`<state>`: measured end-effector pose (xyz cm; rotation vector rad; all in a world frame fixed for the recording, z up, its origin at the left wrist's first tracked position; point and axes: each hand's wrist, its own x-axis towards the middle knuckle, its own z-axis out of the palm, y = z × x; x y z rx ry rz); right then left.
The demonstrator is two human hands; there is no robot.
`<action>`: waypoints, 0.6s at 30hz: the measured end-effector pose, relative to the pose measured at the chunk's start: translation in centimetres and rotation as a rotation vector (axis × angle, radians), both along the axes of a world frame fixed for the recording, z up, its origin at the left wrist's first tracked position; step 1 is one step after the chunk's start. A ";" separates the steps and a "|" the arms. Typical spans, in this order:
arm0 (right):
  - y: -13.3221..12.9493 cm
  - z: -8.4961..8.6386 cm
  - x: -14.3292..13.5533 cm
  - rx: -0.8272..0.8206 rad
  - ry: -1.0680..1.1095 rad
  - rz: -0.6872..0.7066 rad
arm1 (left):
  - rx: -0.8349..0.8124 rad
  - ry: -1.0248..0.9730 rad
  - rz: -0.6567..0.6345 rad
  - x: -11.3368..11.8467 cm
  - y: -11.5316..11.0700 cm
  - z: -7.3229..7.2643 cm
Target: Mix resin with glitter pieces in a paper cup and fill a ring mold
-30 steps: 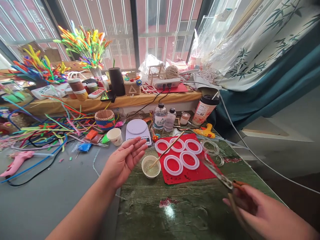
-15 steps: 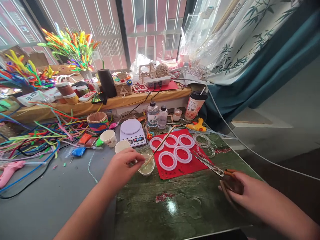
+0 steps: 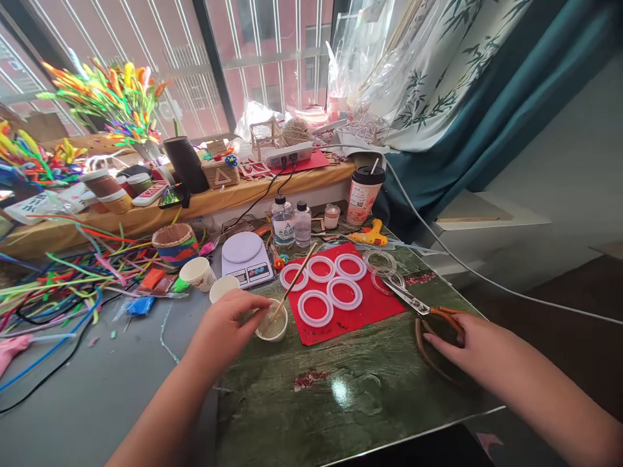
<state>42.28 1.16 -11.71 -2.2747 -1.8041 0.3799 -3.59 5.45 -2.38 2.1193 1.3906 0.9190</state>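
Observation:
My left hand (image 3: 232,325) pinches at the left rim of a small white paper cup (image 3: 273,336), which holds a glittery, cloudy liquid. A thin wooden stick (image 3: 294,279) stands in the cup and leans right over the red sheet. My right hand (image 3: 470,340) is closed around an orange-brown handle of the scissors (image 3: 413,303), whose blades point up and left towards the clear rings (image 3: 383,267). Several pale translucent ring molds (image 3: 315,309) lie on the red sheet (image 3: 372,314) between my hands.
Beyond the cup are more paper cups (image 3: 198,274), a kitchen scale (image 3: 247,258), clear bottles (image 3: 283,224), a yellow glue gun (image 3: 372,235) and a lidded drink cup (image 3: 364,198). Pipe cleaners (image 3: 63,285) heap at left. A white cable (image 3: 428,233) runs down the right side.
The view has swung slightly right. My right hand has brought the scissors lower towards the table, with the blade tips by the clear rings. My left hand stays at the cup.

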 end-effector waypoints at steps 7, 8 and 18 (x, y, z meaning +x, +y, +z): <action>-1.9 -0.6 -0.5 0.039 -0.021 -0.053 | 0.038 -0.041 0.095 -0.2 -0.3 -0.6; -2.2 -0.6 -0.5 0.045 -0.022 -0.057 | 0.045 -0.035 0.109 -0.3 -0.3 -0.6; -3.0 -0.9 3.4 0.114 -0.037 -0.067 | 0.170 -0.021 -0.012 -0.1 -0.3 -0.8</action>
